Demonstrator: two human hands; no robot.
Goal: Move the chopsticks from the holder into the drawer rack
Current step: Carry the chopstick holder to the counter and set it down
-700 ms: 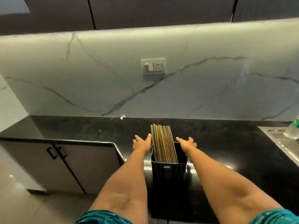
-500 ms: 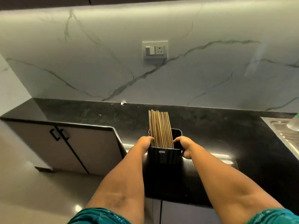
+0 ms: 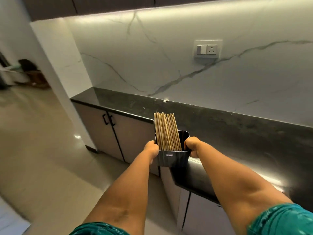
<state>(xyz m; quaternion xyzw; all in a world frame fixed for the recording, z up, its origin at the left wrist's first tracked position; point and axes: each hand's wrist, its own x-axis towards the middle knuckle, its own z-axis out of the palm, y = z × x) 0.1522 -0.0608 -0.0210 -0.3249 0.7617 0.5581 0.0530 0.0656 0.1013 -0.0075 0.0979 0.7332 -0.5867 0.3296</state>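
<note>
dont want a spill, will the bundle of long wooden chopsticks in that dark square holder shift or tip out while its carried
Probably some. The long wooden chopsticks stand loose and lean toward one side of the dark square holder, leaving empty space, so they may slide across. They rise well above its rim, so it seems top-heavy. The left hand and right hand gripping opposite sides should steady it.

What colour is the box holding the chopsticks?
Black holder, with a small label, seen from the head view.

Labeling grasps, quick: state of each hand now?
Left hand: closed on the holder, left side.
Right hand: closed on the holder's right side.
</note>
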